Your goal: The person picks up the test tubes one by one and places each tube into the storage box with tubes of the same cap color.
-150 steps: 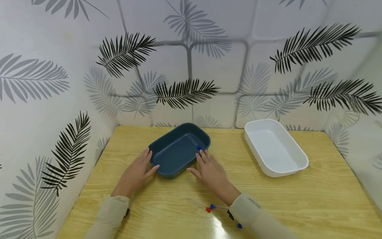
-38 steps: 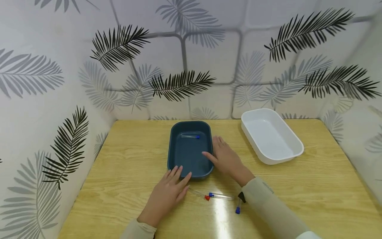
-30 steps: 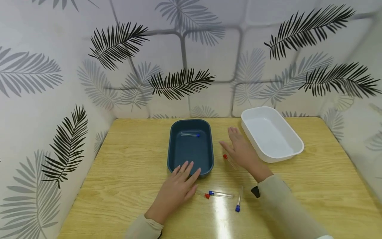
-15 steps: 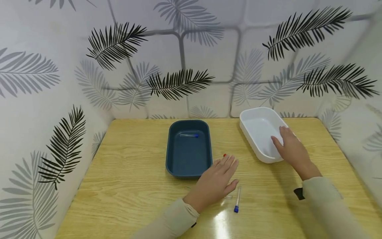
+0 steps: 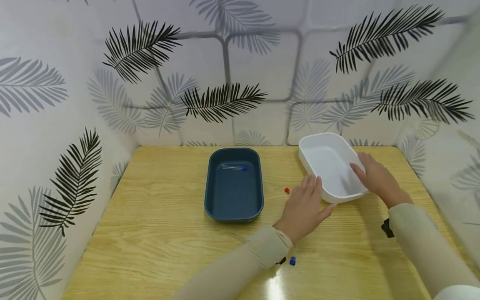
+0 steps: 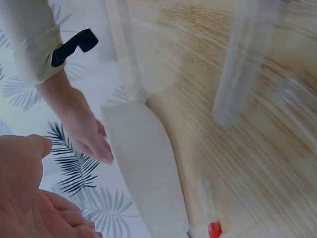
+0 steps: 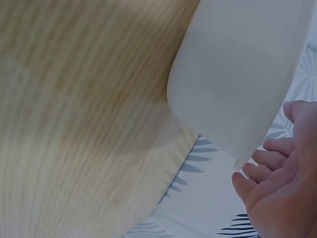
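Note:
A white rectangular tray [image 5: 330, 162] stands slanted at the back right of the table. My left hand [image 5: 301, 208] is at its near left side, fingers straight, palm down, fingertips by the rim. Contact there cannot be made out. At the tray's right rim is my right hand [image 5: 378, 179], thumb over the inside, fingers loosely bent along the outside in the right wrist view. A dark blue tray [image 5: 232, 196] stands upright to the left, with a blue-capped tube [image 5: 234, 168] lying in it. Neither hand touches that tray.
A red-capped tube [image 6: 214, 229] lies on the wooden table [image 5: 157, 225] between the trays. Another tube's blue cap [image 5: 292, 261] shows below my left wrist, its body partly covered by the sleeve. Patterned walls [image 5: 210, 62] border the back and sides.
Both hands first turned the blue tray from slanted to straight. My right hand then moved right to the white tray, and my left hand followed, leaving the blue tray.

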### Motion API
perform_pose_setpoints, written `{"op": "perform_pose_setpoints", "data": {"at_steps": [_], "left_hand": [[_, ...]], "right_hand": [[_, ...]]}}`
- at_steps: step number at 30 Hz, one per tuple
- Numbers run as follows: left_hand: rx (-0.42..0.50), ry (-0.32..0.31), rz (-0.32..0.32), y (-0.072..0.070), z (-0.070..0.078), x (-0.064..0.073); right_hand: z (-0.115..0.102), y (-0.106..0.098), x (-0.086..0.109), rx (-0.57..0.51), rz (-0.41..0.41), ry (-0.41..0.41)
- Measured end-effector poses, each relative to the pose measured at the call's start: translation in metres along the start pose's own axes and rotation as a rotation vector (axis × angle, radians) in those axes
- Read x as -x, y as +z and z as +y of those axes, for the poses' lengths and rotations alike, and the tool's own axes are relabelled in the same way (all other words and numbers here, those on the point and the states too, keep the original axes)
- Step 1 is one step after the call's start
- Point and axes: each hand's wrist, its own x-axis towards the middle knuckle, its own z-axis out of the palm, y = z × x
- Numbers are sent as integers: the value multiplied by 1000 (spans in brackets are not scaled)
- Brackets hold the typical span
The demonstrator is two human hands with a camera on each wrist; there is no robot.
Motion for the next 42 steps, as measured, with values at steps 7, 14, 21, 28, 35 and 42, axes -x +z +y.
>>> {"op": "perform_pose_setpoints", "data": {"at_steps": [7,14,21,28,35,42], "left_hand": [[-38,-24,-52,21,9,-18],[-50,-48,-46,35,10,-20],[-131,-109,19,38,11,-22],[-144,-166,-5,39,10,-27],[-170,-189,-63,36,7,-27],[-250,-149,-15,32,4,-23]], "right_hand": [[15,8,-26,-65,-28,-11],[14,21,-27,-100,-21,27],[5,28,-22,-116,31,71],[-3,31,-16,-130,74,133],[-11,34,-10,-135,105,137],[-17,34,-4,-161,97,175]]}}
